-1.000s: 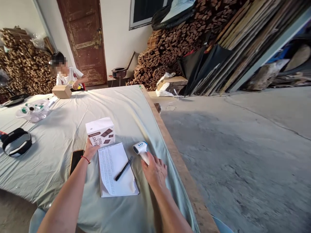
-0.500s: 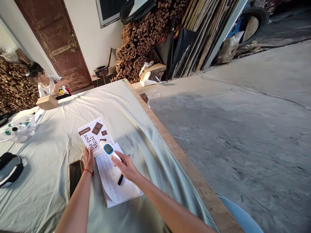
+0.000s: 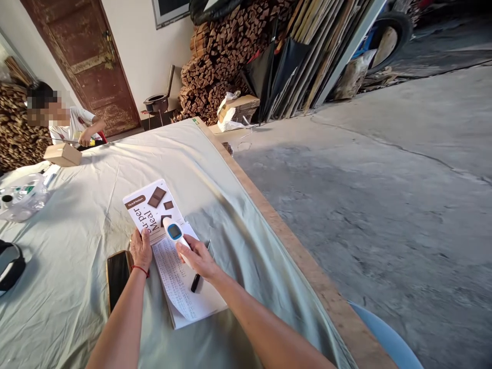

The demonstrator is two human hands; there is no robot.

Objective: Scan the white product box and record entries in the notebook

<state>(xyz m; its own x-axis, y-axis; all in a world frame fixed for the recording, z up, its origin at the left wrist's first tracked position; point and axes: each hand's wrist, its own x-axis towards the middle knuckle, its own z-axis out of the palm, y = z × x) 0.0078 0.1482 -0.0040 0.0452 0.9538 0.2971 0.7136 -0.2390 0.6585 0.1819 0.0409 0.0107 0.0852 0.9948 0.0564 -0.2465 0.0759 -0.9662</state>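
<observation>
A black, brown-edged phone (image 3: 117, 275) lies near the left hand (image 3: 141, 249). The right hand (image 3: 200, 257) grips a white plastic device with a blue-rimmed screen (image 3: 175, 232) above a white handwritten paper pad (image 3: 181, 281), partly hiding the black pen (image 3: 196, 282) on it. Beyond, the left hand clasps a white, brown-printed carton (image 3: 146, 206) low down. Farther off sit a plastic basin (image 3: 26, 212) and a brown cardboard box (image 3: 62, 155). A second ago, the device was right of the pad.

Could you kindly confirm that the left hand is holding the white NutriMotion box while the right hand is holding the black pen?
Not quite: the head view shows the right hand holding an infrared thermometer, while the black pen lies on the paper pad. The left hand is indeed holding the white NutriMotion box.
</observation>
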